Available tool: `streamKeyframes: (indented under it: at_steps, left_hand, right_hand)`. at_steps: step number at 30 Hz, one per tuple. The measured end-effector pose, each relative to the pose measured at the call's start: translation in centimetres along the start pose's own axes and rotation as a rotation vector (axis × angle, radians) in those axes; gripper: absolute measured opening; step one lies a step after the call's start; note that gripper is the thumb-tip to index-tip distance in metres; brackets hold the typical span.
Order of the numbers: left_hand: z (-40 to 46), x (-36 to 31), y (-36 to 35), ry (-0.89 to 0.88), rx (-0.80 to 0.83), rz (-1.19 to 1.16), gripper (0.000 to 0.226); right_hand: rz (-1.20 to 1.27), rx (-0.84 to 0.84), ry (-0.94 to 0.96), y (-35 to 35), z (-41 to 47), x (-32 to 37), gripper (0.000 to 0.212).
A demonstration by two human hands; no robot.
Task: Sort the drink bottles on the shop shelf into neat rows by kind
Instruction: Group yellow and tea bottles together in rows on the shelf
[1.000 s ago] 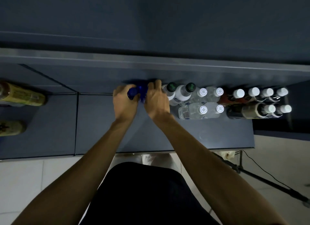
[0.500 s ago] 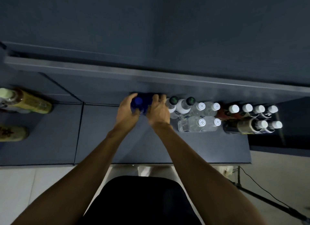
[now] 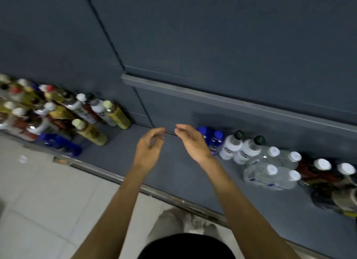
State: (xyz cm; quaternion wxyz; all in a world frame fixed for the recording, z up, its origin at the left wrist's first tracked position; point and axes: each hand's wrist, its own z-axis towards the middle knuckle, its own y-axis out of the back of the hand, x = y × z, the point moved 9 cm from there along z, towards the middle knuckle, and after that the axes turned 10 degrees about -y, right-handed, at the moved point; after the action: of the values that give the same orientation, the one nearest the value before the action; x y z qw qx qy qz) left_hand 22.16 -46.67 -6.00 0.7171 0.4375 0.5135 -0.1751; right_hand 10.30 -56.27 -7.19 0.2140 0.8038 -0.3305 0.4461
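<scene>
Both hands have let go of the blue bottles (image 3: 211,141) they were squeezing together half a second back, and the view has swung left. Left hand (image 3: 149,150) and right hand (image 3: 193,142) now hover over bare shelf (image 3: 119,152), a little apart, fingers loosely curled, holding nothing.

Right half looks pretty sorted to me: blue pair at the back, then green-capped white bottles (image 3: 240,148), clear water bottles (image 3: 274,168), and dark white-capped ones (image 3: 326,171) at the edge.

Left side is still a jumble of mixed bottles (image 3: 48,112), plus one stray blue bottle (image 3: 59,143) near the front edge. I'd guess that's next.
</scene>
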Motion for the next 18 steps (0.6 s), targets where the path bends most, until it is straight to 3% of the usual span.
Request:
streamKeyframes:
  at_steps: [7,10,14,18]
  left_hand:
    - [-3.9,-2.3,11.2,-0.013,-0.221,-0.006,0.025]
    - [-5.6,-2.2,15.2,-0.009,-0.331,-0.052,0.034]
    - [-8.5,0.2,18.5,0.071,-0.434,-0.107,0.041]
    - [-12.4,2.8,22.2,0.083,-0.509,-0.141,0.032]
  right_hand:
    - [-0.067,0.235,0.12,-7.8,-3.0,6.0,0.03]
    - [-0.121,0.298,0.166,-12.2,-3.6,7.5,0.03]
    - [-0.21,0.399,0.213,-18.0,-4.5,8.1,0.027]
    - [-0.275,0.443,0.269,-24.5,-6.2,9.0,0.026]
